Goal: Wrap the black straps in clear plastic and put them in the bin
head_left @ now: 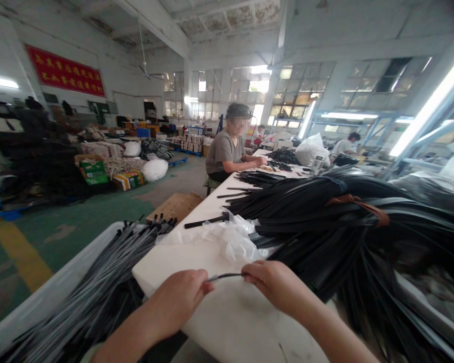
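A short stretch of thin black strip (227, 276) spans the gap between my two hands, just above the white table's near end. My left hand (187, 292) pinches its left end, where a paler bit shows by the fingertips. The other end sits between the thumb and fingers of my right hand (267, 280). Beyond my hands lies crumpled clear plastic (238, 239). To the right, a large bundle of long black strips (321, 212) covers the table, bound with a brown tie (357, 204).
Left of the table, a white bin (75, 269) holds many black and grey strips (109, 267). A cardboard box (177, 205) stands on the floor beside the table. A co-worker (230, 143) sits farther along the table's left side, near small black pieces (283, 159).
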A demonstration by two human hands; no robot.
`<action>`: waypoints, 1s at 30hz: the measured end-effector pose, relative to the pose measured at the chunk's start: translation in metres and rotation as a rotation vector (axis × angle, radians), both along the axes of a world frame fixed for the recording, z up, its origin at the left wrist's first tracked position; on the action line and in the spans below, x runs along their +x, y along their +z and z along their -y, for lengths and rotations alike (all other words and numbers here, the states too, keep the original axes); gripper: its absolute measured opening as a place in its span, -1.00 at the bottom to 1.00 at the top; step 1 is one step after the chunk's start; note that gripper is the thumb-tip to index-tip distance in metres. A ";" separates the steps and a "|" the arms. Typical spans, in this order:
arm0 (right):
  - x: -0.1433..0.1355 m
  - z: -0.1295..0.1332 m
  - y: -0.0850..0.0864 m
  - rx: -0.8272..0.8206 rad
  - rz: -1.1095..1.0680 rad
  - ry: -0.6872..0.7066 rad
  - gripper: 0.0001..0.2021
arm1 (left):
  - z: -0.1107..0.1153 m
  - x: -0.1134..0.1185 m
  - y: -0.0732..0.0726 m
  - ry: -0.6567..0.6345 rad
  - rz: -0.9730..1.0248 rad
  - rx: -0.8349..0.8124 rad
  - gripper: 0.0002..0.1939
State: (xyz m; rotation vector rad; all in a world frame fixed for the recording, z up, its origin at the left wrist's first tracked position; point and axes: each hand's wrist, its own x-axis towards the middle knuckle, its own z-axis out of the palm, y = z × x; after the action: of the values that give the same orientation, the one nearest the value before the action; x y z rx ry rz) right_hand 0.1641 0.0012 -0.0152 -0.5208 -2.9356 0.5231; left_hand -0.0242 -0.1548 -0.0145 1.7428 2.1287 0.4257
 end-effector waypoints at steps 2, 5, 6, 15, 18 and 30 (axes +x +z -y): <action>-0.005 0.011 -0.003 0.037 0.032 0.029 -0.80 | -0.003 0.011 -0.002 -0.051 0.001 0.000 -0.67; -0.007 0.018 -0.006 0.040 0.047 0.050 -0.85 | -0.006 0.020 -0.003 -0.075 0.013 -0.008 -0.69; -0.006 0.015 -0.005 0.028 0.041 0.040 -0.85 | -0.005 0.019 -0.003 -0.050 0.018 -0.011 -0.69; -0.002 0.008 -0.001 -0.098 -0.134 0.045 -0.77 | -0.003 0.016 -0.002 -0.030 0.097 -0.013 -0.63; -0.007 0.020 -0.004 -0.204 -0.150 0.087 -0.80 | -0.010 0.026 -0.003 -0.046 0.173 -0.015 -0.63; 0.002 -0.019 -0.012 -0.237 -0.579 -0.132 -0.77 | 0.023 -0.035 -0.019 0.076 0.826 -0.024 -0.39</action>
State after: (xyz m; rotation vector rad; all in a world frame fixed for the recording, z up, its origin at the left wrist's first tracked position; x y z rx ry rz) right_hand 0.1661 0.0205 -0.0272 -0.4817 -2.2894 0.8448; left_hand -0.0593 -0.1777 -0.0339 1.1631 1.5751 0.9392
